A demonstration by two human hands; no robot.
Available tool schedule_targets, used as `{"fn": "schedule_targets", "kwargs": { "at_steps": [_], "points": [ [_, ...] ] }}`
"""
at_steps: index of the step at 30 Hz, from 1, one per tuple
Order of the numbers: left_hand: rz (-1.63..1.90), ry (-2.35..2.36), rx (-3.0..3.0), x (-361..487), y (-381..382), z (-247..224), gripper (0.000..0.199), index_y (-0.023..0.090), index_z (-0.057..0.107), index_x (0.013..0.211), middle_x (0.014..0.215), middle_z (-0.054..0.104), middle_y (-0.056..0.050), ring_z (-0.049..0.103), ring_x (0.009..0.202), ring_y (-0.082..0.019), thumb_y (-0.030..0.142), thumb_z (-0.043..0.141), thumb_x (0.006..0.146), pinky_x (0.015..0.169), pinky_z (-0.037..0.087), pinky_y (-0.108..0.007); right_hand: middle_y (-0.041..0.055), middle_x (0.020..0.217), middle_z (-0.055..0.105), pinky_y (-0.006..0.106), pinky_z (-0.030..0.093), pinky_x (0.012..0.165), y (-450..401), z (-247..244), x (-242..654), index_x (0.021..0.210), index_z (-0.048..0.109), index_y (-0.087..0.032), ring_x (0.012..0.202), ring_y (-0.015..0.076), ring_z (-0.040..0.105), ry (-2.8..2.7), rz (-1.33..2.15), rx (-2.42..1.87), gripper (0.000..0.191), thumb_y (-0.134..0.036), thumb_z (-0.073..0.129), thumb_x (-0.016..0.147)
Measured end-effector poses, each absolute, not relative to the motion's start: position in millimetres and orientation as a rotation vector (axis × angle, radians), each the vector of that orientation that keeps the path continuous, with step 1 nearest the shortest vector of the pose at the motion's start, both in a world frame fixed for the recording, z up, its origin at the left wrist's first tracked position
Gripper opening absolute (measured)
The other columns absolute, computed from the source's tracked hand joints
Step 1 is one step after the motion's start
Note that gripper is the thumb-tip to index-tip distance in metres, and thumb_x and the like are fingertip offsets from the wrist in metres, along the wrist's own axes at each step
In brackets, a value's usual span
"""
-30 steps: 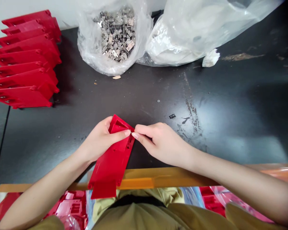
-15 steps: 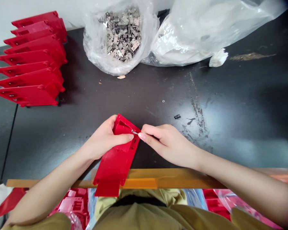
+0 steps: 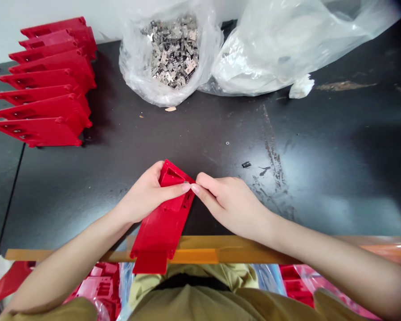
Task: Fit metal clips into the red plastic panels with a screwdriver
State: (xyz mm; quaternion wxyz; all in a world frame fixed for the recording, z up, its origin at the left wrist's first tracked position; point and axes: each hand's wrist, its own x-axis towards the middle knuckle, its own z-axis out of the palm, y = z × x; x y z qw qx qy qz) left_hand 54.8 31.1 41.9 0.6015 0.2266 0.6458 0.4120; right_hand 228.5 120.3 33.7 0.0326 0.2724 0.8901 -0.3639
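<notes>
A red plastic panel [image 3: 163, 225] leans over the table's front edge, its lower flap hanging past the orange edge strip. My left hand [image 3: 147, 194] grips its upper part, with the thumb laid across the front and the fingers behind. My right hand [image 3: 227, 198] pinches at the panel's right edge, thumb and forefinger meeting the left thumb tip. Only a sliver of a small metal clip [image 3: 187, 182] shows at the panel by those fingertips; the rest is covered by them.
A row of red panels [image 3: 53, 102] stands at the left. Behind, an open plastic bag [image 3: 133, 71] holds many metal clips, with another clear bag [image 3: 254, 62] beside it. A black scrap [image 3: 246, 164], a small ring [image 3: 227, 143] and crumpled white paper [image 3: 301, 87] lie on the dark table.
The left thumb has slid up and right onto the metal clip, touching the right fingertips. The clip, plainly visible before, is now mostly covered. The panel has hardly moved.
</notes>
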Motion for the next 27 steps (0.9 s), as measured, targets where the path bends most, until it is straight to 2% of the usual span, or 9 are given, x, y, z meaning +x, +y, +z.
{"fn": "schedule_targets", "kwargs": {
  "at_steps": [9, 17, 27],
  "points": [
    [0.965, 1.486, 0.504, 54.2, 29.6, 40.0, 0.041, 0.017, 0.052, 0.087, 0.073, 0.065, 0.004, 0.06, 0.062, -0.01, 0.023, 0.085, 0.064, 0.057, 0.05, -0.02, -0.0048, 0.058, 0.044, 0.025, 0.016, 0.056, 122.3, 32.3, 228.9, 0.077, 0.037, -0.02, 0.05, 0.0098, 0.037, 2.757, -1.15, 0.803, 0.03, -0.036, 0.033, 0.103],
    [1.005, 1.5, 0.553, 55.7, 29.2, 38.9, 0.031, 0.017, 0.055, 0.085, 0.072, 0.063, 0.003, 0.058, 0.061, -0.01, 0.028, 0.08, 0.071, 0.056, 0.048, -0.02, -0.0044, 0.056, 0.042, 0.026, 0.016, 0.055, 120.9, 33.7, 229.1, 0.075, 0.036, -0.02, 0.05, 0.0099, 0.037, 2.746, -1.155, 0.797, 0.034, -0.038, 0.031, 0.103],
    [1.005, 1.61, 0.554, 59.8, 29.7, 39.0, 0.034, 0.016, 0.056, 0.084, 0.072, 0.063, 0.002, 0.057, 0.061, -0.011, 0.032, 0.082, 0.068, 0.056, 0.048, -0.02, -0.0042, 0.058, 0.041, 0.027, 0.016, 0.057, 120.9, 34.6, 224.2, 0.075, 0.037, -0.02, 0.052, 0.0103, 0.032, 2.708, -1.12, 0.82, 0.03, -0.035, 0.034, 0.101]
  ]
}}
